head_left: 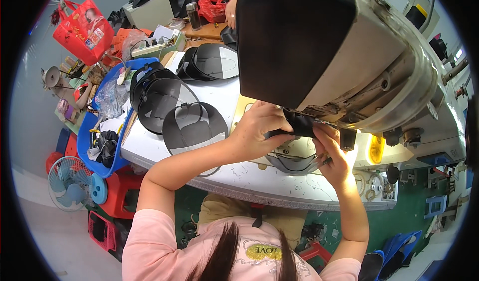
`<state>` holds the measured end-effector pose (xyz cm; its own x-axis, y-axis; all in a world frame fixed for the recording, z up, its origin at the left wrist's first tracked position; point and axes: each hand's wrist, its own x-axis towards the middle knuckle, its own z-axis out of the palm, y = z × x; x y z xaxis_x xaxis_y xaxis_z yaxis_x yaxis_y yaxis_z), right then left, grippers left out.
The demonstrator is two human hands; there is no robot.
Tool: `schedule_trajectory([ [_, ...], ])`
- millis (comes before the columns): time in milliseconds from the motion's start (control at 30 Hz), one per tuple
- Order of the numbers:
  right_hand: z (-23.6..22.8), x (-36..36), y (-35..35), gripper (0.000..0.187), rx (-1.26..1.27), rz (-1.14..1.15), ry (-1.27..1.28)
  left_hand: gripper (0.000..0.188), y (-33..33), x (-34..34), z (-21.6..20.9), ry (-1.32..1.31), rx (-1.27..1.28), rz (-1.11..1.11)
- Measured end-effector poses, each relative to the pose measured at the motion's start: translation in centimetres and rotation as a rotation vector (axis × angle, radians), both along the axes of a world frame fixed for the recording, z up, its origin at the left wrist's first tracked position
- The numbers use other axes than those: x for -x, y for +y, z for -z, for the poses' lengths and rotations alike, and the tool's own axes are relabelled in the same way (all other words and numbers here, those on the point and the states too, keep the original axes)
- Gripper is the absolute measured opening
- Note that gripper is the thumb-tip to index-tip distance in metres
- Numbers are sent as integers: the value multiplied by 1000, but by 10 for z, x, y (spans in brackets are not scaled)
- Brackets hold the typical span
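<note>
The fingers of the left hand [260, 130] and of the right hand [333, 154] grasp a black piece [301, 125], one at each side, below the sewing machine [327, 36]. Under it appears a curved grey visor [292, 167]; dark visors [195, 130] lie leftward on the white desk [239, 175].

One head-worn camera (wide fisheye) looks downward.

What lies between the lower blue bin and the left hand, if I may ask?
In the head view, dark visors lie on the white table between the lower blue bin and the left hand.
</note>
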<state>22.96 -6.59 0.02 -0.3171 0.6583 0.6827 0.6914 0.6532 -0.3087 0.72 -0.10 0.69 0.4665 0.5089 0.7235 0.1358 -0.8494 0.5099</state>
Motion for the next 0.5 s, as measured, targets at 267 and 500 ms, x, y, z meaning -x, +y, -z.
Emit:
schedule_trajectory([
  [267, -2, -4, 0, 34, -4, -35, -80, 18, -5, 1, 3, 52, -118, -25],
  [500, -11, -8, -7, 58, 23, 2, -184, 19, -13, -6, 9, 22, -379, -110],
])
